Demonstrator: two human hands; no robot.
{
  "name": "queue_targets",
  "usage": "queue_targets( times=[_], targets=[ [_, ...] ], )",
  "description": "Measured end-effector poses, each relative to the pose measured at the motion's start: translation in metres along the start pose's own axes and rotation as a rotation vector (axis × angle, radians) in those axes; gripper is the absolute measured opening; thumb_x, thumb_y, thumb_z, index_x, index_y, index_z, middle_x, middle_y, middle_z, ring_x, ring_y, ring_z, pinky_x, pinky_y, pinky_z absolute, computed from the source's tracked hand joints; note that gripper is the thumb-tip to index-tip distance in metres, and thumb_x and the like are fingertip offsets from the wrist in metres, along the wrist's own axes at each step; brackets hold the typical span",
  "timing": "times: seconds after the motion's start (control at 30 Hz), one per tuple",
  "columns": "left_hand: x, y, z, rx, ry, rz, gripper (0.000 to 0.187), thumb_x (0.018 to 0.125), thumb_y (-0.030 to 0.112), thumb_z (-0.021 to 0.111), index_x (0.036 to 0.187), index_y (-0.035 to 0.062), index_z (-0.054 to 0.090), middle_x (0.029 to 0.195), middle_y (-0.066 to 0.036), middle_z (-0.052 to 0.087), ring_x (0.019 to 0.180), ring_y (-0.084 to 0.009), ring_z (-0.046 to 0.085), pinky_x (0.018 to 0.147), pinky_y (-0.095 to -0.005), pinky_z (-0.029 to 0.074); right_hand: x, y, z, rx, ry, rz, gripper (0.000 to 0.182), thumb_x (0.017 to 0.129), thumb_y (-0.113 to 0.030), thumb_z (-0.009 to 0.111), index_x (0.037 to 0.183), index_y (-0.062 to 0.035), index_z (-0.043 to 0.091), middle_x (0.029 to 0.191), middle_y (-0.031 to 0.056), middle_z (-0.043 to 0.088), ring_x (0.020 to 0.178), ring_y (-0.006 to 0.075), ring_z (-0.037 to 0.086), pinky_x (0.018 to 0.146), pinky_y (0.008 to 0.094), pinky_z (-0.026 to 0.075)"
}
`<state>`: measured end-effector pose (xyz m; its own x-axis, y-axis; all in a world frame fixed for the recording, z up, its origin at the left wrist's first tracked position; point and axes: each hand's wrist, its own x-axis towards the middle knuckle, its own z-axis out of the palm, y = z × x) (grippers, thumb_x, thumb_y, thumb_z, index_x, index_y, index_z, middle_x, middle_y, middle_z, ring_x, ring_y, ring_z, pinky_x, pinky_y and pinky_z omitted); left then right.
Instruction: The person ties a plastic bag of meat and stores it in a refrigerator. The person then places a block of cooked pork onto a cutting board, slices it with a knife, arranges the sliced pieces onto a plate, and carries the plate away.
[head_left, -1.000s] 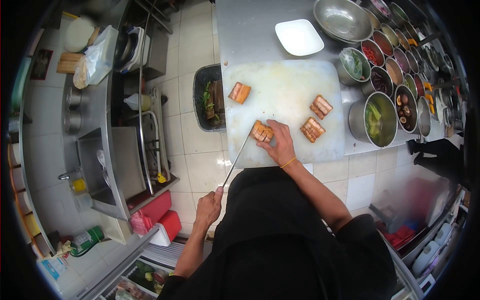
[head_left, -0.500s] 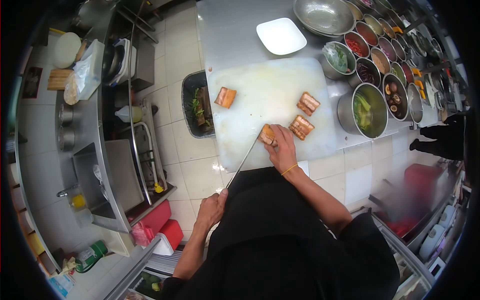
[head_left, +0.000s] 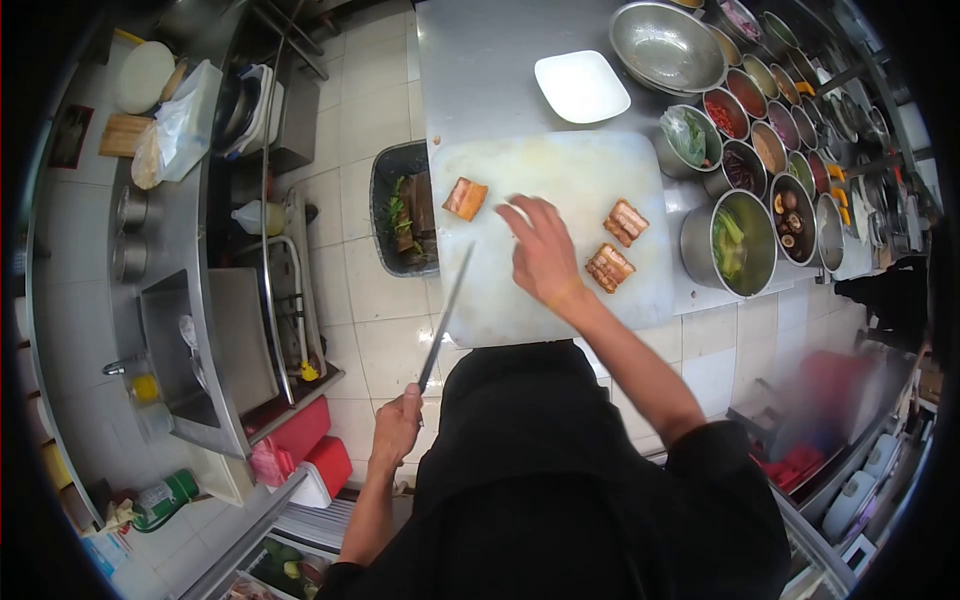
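Observation:
My left hand (head_left: 397, 428) is closed round the handle of a long knife (head_left: 448, 315), its blade angled up past the left edge of the white cutting board (head_left: 480, 290). Over the middle of the board, my right hand (head_left: 542, 252) has its fingers stretched toward the left, slightly blurred, with nothing visible in them. Just beyond those fingertips lies a chunk of browned pork belly (head_left: 465, 199). Two more scored chunks, an upper one (head_left: 625, 222) and a lower one (head_left: 610, 268), rest on the right side. Whatever is under my right palm is hidden.
A black bin (head_left: 405, 262) with scraps stands against the board's left side. Behind the board are a white square dish (head_left: 582, 86) and a steel bowl (head_left: 668, 45). Steel pots, one holding greens (head_left: 728, 245), line the right. A sink (head_left: 215, 350) is at left.
My right hand has lifted off the central pork chunk and moved up and left; that chunk no longer shows. The knife has swung away to the left. The camera view has shifted slightly.

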<state>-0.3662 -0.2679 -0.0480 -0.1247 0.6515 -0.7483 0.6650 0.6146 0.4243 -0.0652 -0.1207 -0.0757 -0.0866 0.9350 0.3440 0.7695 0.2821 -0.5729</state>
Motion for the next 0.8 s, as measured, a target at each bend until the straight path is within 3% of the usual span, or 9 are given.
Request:
queue_targets(
  times=[0.1, 0.17, 0.3, 0.4, 0.53, 0.63, 0.7, 0.73, 0.8],
  targets=[
    [0.005, -0.022, -0.007, -0.127, 0.108, -0.093, 0.075, 0.096, 0.062, 0.037, 0.073, -0.0057, 0.062, 0.06, -0.011, 0.056, 0.059, -0.0184, 0.055, 0.06, -0.0352, 0.045, 0.048, 0.009, 0.031, 0.001, -0.118, -0.147, 0.062, 0.066, 0.011, 0.059, 0.123, -0.0114, 0.053, 0.125, 0.0148, 0.051, 0.116, 0.039, 0.047, 0.096, 0.0447, 0.043],
    [0.007, -0.029, -0.01, -0.182, 0.137, -0.092, 0.076, 0.096, 0.062, 0.037, 0.07, -0.0048, 0.061, 0.058, -0.009, 0.055, 0.055, -0.0179, 0.053, 0.056, -0.0351, 0.044, 0.07, 0.021, 0.051, -0.235, -0.282, -0.37, 0.062, 0.064, 0.007, 0.067, 0.12, -0.0148, 0.055, 0.127, 0.0111, 0.05, 0.119, 0.0333, 0.045, 0.095, 0.0395, 0.043],
    [0.002, -0.023, -0.014, -0.261, 0.156, -0.121, 0.075, 0.095, 0.063, 0.036, 0.064, -0.0017, 0.057, 0.053, -0.007, 0.05, 0.049, -0.0156, 0.05, 0.049, -0.033, 0.041, 0.102, 0.036, 0.051, -0.17, -0.599, -0.337, 0.061, 0.066, 0.0, 0.07, 0.123, -0.0129, 0.052, 0.119, 0.0101, 0.058, 0.113, 0.0294, 0.053, 0.089, 0.037, 0.047],
    [0.001, -0.028, -0.015, -0.325, 0.127, -0.127, 0.073, 0.095, 0.063, 0.037, 0.062, 0.0006, 0.055, 0.051, -0.005, 0.048, 0.047, -0.0141, 0.048, 0.047, -0.0318, 0.039, 0.102, 0.042, 0.027, 0.521, -0.883, 0.411, 0.053, 0.071, -0.022, 0.075, 0.118, -0.0064, 0.058, 0.093, 0.0095, 0.07, 0.086, 0.0196, 0.065, 0.078, 0.0311, 0.051],
    [0.011, -0.033, -0.012, -0.361, 0.065, -0.078, 0.072, 0.096, 0.061, 0.038, 0.063, 0.0, 0.055, 0.053, -0.005, 0.048, 0.048, -0.0132, 0.048, 0.047, -0.0314, 0.039, 0.076, 0.08, 0.034, 0.49, -0.811, 0.493, 0.056, 0.069, -0.027, 0.078, 0.117, -0.0054, 0.06, 0.091, 0.0089, 0.07, 0.083, 0.018, 0.064, 0.078, 0.0287, 0.05],
    [0.02, -0.024, -0.016, -0.291, 0.059, -0.004, 0.073, 0.096, 0.061, 0.036, 0.066, -0.0025, 0.056, 0.055, -0.008, 0.05, 0.051, -0.0162, 0.051, 0.052, -0.0338, 0.042, 0.06, 0.062, 0.02, 0.282, -0.525, 0.577, 0.06, 0.069, -0.03, 0.079, 0.12, -0.0052, 0.06, 0.099, 0.0108, 0.068, 0.088, 0.0214, 0.063, 0.081, 0.0315, 0.05],
    [0.035, -0.023, -0.018, -0.186, 0.04, 0.025, 0.075, 0.096, 0.061, 0.035, 0.071, -0.0059, 0.058, 0.059, -0.013, 0.054, 0.058, -0.0209, 0.056, 0.059, -0.037, 0.045, 0.045, 0.048, 0.026, 0.168, -0.196, 0.355, 0.059, 0.07, -0.03, 0.079, 0.12, -0.0054, 0.06, 0.113, 0.0119, 0.062, 0.1, 0.0246, 0.059, 0.089, 0.0345, 0.049],
    [0.039, -0.015, -0.018, -0.194, 0.053, 0.066, 0.07, 0.097, 0.058, 0.037, 0.069, -0.0034, 0.057, 0.058, -0.009, 0.051, 0.054, -0.0172, 0.051, 0.055, -0.0348, 0.041, 0.042, 0.039, 0.027, 0.096, -0.164, 0.262, 0.057, 0.068, -0.027, 0.078, 0.118, -0.0051, 0.06, 0.118, 0.0135, 0.057, 0.11, 0.0287, 0.053, 0.095, 0.0374, 0.046],
    [0.049, -0.005, -0.015, -0.195, 0.061, 0.11, 0.066, 0.098, 0.055, 0.038, 0.067, -0.0008, 0.055, 0.056, -0.006, 0.047, 0.051, -0.0134, 0.046, 0.051, -0.0325, 0.037, 0.037, 0.044, 0.039, 0.065, -0.162, 0.234, 0.055, 0.067, -0.024, 0.078, 0.115, -0.0046, 0.06, 0.115, 0.014, 0.057, 0.11, 0.03, 0.052, 0.096, 0.0376, 0.045]
  ],
)
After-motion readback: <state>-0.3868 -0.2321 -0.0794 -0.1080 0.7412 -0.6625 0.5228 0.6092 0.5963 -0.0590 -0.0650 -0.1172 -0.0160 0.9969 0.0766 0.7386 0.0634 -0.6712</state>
